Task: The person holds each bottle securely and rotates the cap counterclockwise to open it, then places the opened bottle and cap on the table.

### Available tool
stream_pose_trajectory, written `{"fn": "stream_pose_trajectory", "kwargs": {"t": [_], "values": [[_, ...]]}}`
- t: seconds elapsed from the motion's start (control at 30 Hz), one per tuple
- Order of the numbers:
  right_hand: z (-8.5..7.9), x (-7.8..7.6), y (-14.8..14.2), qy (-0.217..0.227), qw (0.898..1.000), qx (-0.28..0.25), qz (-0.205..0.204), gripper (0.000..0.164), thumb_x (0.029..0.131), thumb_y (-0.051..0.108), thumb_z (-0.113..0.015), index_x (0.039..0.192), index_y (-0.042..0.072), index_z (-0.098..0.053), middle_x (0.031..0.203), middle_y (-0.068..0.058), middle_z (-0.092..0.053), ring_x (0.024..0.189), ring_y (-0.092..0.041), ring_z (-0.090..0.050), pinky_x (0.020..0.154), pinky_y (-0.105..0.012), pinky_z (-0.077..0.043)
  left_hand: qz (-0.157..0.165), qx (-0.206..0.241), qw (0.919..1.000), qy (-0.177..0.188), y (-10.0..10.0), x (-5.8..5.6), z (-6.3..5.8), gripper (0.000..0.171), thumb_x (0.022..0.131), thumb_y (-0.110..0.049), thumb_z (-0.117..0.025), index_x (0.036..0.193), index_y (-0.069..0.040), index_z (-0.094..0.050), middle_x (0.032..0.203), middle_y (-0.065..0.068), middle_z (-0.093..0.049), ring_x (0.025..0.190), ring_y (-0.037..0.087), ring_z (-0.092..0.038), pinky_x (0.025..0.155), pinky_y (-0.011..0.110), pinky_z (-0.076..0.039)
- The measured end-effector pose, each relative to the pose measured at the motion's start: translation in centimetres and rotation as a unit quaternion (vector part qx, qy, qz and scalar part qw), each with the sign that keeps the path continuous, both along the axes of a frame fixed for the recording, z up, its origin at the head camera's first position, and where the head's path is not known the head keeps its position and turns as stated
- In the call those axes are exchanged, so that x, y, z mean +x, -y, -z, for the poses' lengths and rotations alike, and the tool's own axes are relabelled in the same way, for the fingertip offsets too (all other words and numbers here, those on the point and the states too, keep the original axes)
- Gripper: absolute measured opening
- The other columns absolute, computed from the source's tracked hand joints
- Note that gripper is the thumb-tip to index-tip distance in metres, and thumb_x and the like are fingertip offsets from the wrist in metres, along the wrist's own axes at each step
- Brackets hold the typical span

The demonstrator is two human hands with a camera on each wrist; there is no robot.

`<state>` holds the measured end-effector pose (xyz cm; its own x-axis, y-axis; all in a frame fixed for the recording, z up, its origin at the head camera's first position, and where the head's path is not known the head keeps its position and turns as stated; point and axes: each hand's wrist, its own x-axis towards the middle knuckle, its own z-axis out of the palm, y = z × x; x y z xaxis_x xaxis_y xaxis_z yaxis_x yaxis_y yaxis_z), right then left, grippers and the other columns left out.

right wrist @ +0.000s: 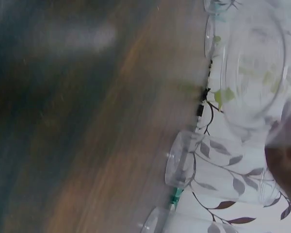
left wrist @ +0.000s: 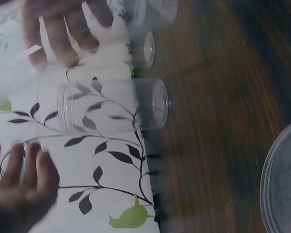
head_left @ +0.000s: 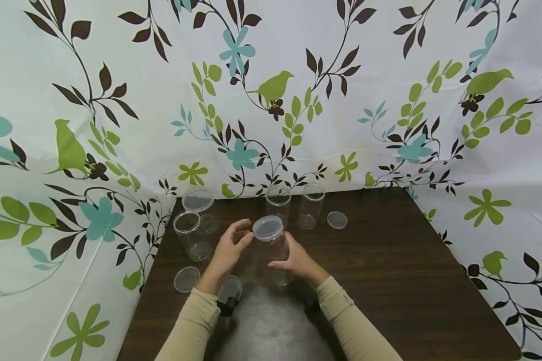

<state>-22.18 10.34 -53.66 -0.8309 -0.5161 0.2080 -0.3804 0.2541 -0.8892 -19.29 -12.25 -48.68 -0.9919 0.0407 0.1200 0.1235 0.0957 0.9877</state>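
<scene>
My right hand (head_left: 300, 258) grips a clear plastic jar (head_left: 280, 249) round its side, raised above the dark table. A translucent lid (head_left: 268, 228) sits on the jar's mouth; whether it is fully seated cannot be told. To the left of the lid is my left hand (head_left: 228, 248), fingers spread and bent loosely, holding nothing. Its thumb comes close to the lid's edge, and contact is unclear. In the left wrist view, the left hand (left wrist: 26, 189) appears apart from the jar. The right wrist view shows the jar's clear base (right wrist: 254, 73) beside part of the right hand (right wrist: 286, 160).
Behind stand two clear jars (head_left: 312, 206) (head_left: 278, 196). At the back left are a lidded jar (head_left: 198, 200) and an uncovered jar (head_left: 191, 238). Loose lids lie at right (head_left: 337, 220), left (head_left: 187, 279) and by the left wrist (head_left: 230, 288). Patterned fabric (head_left: 271, 140) borders the table (head_left: 388, 281).
</scene>
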Motion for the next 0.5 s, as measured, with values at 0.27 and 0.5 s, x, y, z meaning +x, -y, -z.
{"fn": "stream_pose_trajectory", "kwargs": {"t": [0.27, 0.5], "values": [[-0.4, -0.2, -0.6, 0.041, 0.995, -0.009, -0.089, 0.097, 0.081, 0.025, -0.087, 0.155, 0.008, -0.028, 0.147, -0.012, -0.047, 0.130, -0.026, -0.053, 0.106, -0.040, -0.044, 0.111, 0.032, 0.9933, -0.002, 0.7, -0.1, 0.0, 0.042, 0.101, -0.010, -0.063, 0.141, -0.003, -0.056, 0.127, 0.017, -0.063, 0.116, 0.029, -0.058, 0.094, 0.030, -0.048], [0.0, -0.6, 0.3, 0.008, 1.000, 0.002, -0.023, 0.087, 0.077, 0.018, -0.090, 0.145, 0.003, -0.037, 0.132, -0.014, -0.058, 0.120, -0.027, -0.058, 0.098, -0.038, -0.049, 0.032, 0.086, 0.9954, -0.025, -1.3, -0.2, 0.9, 0.038, 0.098, -0.003, -0.065, 0.134, 0.005, -0.053, 0.133, 0.022, -0.061, 0.117, 0.020, -0.058, 0.094, 0.026, -0.047]]}}
